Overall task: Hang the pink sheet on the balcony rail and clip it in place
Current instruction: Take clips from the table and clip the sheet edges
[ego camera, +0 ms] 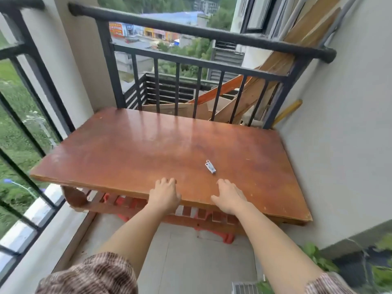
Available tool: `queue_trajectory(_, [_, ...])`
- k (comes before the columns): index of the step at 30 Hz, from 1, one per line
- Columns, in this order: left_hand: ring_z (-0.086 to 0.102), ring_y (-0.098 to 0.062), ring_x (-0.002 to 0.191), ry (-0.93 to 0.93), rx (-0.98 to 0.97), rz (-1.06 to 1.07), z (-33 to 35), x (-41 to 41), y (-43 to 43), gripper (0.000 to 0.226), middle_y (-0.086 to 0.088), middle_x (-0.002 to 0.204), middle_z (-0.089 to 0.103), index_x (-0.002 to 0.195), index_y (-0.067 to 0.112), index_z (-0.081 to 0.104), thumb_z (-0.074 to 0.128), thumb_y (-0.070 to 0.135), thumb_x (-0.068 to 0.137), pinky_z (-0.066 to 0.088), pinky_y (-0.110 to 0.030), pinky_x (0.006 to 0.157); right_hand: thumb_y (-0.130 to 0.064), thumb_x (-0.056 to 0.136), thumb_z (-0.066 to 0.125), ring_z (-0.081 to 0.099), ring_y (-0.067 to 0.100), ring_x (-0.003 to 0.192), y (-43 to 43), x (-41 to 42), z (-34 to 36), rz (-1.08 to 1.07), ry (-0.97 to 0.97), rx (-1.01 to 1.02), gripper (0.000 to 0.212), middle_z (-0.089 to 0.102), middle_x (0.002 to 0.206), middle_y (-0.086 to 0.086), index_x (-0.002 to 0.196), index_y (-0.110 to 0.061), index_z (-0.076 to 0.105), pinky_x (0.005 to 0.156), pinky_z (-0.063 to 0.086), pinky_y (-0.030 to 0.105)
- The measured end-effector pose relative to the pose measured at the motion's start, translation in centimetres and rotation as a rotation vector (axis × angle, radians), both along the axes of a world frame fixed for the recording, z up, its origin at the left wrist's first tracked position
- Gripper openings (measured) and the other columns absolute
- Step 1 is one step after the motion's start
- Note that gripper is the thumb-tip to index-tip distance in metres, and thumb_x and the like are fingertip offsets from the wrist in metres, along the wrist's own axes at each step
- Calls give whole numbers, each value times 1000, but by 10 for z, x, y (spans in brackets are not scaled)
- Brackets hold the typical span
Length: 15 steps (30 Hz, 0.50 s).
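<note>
A small white clip [210,166] lies on the brown wooden table [131,149], a little beyond my right hand. My left hand [164,195] rests palm down on the table's near edge, fingers slightly curled, holding nothing. My right hand [229,196] also rests flat on the near edge, fingers apart and empty. The black balcony rail [191,30] runs across behind the table. No pink sheet is in view.
The table fills the balcony from the left railing [31,115] to the grey wall [339,124] on the right. Wooden planks [275,81] lean beyond the rail. Red plastic items [224,236] sit under the table. Green plants [318,257] grow at the lower right.
</note>
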<state>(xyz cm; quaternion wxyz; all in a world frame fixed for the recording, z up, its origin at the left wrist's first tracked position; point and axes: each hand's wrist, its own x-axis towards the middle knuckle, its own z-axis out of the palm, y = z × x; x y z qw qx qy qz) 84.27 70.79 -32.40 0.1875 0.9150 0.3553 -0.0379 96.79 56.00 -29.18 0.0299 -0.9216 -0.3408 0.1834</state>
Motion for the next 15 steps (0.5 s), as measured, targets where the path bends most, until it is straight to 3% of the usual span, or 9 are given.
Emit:
queue_trajectory(9, [34,-28,129,56,-187,134,-87,91,54,45,-8,139,39,135,15,38,40,25,92,41,-43,99,-30,91,47,44,28,125,73,124,-82,13,76,-133,45,48,133,8,132,-12,41,100,40,41])
queue_trajectory(15, [6,-25,147,96,-244,275,-139,134,78,56,-7,160,8,150,18,20,36,30,97,21,-41,114,-42,95,46,51,31,118,116,192,-134,-24,121,-93,40,53,125,10,119,-10,45,90,42,39])
